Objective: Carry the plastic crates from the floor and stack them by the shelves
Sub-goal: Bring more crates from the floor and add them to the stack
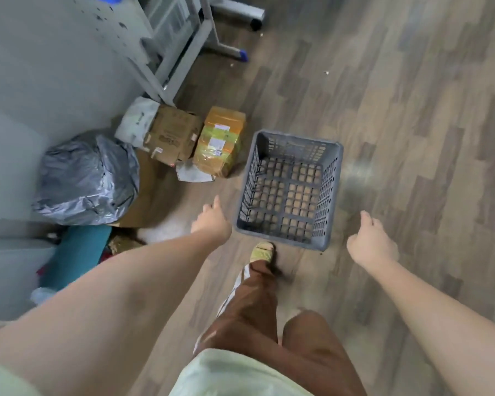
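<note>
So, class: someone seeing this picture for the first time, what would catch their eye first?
Probably the empty grey crate on the wooden floor in the middle, with a left hand and a right hand reaching toward its two sides, neither touching it. Next, the orange taped parcel and the crumpled grey bag lying to its left.

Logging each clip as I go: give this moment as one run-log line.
phase: reaching | crate: empty, on floor | left hand: beside it, not touching | right hand: beside it, not touching | foot: by near edge

I can read no text: the print on the brown carton and the labels on the taped parcel are too blurred.
</note>
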